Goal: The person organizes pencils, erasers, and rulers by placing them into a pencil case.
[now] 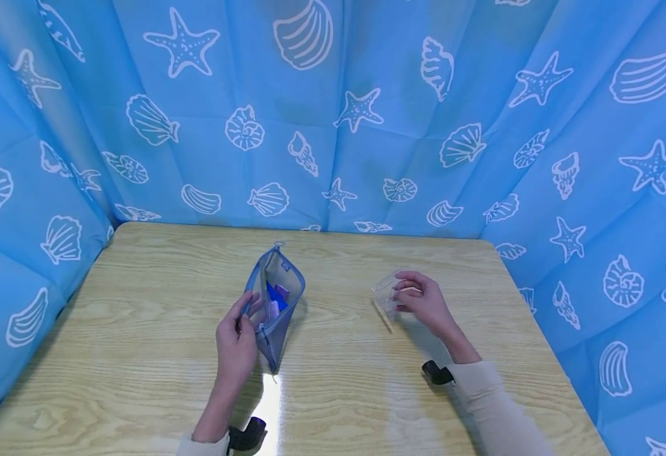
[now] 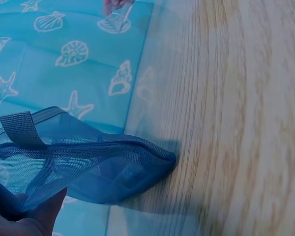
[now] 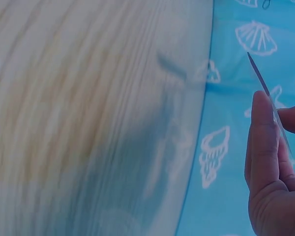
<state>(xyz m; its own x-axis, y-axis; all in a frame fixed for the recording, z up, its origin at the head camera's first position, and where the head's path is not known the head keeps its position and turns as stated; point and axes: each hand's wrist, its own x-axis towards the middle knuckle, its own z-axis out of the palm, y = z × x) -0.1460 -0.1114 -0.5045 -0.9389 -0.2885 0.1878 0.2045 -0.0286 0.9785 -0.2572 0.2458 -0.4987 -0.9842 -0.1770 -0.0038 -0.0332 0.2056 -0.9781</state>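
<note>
A blue mesh zip pouch (image 1: pixel 276 339) stands with its mouth open on the left half of the table. Blue and purple items (image 1: pixel 278 296) lie inside it, too small to name. My left hand (image 1: pixel 237 345) grips the pouch's near left rim; in the left wrist view its thumb lies against the mesh (image 2: pixel 113 162). Over to the right, my right hand (image 1: pixel 424 304) pinches a thin, clear flat plastic piece (image 1: pixel 384 292) just above the table. The right wrist view shows this piece (image 3: pixel 258 73) nearly edge-on between thumb and fingers. Its exact kind cannot be told.
The wood-grain table (image 1: pixel 333 405) ends at a blue curtain (image 1: pixel 310 126) with white shells and starfish, which surrounds its back and sides. A bright reflection lies on the tabletop below the pouch. Black wrist-camera mounts (image 1: pixel 437 372) sit at both sleeves.
</note>
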